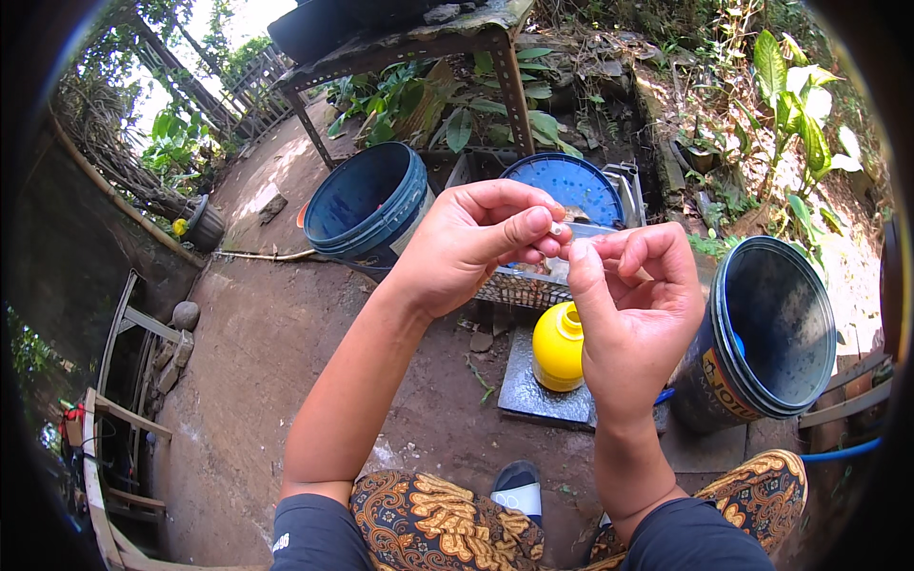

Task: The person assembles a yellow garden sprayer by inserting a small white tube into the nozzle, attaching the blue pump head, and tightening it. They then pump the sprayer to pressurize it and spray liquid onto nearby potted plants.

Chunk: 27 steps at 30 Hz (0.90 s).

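Observation:
My left hand is closed in a pinch on a small whitish piece, too small to identify. Close beside it, my right hand has its thumb and fingers drawn together, the tips almost meeting those of the left. What the right fingers hold, if anything, does not show. Below the hands stands a round yellow plastic bottle with an open neck, partly covered by my right hand. It rests upright on a shiny grey slab.
A grey crate with mixed contents lies beyond the hands, near a blue round lid. Large open buckets stand at left and right. Behind is a metal-legged table. A wooden frame is at lower left.

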Available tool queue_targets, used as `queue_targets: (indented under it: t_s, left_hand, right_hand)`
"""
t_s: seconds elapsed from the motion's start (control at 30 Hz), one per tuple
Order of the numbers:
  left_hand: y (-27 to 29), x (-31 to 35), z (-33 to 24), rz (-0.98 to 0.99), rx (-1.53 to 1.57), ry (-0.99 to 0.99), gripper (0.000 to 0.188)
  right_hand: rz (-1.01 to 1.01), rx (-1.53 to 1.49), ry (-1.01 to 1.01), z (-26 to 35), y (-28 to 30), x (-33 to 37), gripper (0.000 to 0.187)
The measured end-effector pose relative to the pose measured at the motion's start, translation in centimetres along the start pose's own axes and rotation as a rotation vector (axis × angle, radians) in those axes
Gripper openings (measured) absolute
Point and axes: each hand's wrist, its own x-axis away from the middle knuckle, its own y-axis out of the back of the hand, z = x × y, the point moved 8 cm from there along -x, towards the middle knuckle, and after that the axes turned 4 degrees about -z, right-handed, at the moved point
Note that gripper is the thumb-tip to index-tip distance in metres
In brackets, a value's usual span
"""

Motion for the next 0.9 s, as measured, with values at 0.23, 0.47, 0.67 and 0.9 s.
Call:
queue_targets:
  t_s: [0.23,0.47,0.67,0.9]
  left_hand:
    - [0.09,-0.03,-0.25,0.0,-0.061,-0.029,0.018]
    - [0.28,-0.07,-0.27,-0.011,-0.139,-0.049,0.017]
    - [0.26,-0.12,-0.47,-0.009,-0.187,-0.066,0.018]
    - [0.16,-0.16,-0.54,-0.006,-0.222,-0.076,0.018]
  right_hand:
    - [0.029,0.003,-0.044,-0.33,0.03,-0.09,0.028]
    - [0.019,0.025,-0.094,-0.45,0.03,-0.16,0.027]
    - [0.01,0.017,-0.104,-0.62,0.05,-0.21,0.027]
    - [0.003,0.02,-0.108,-0.86,0.12,-0.18,0.026]
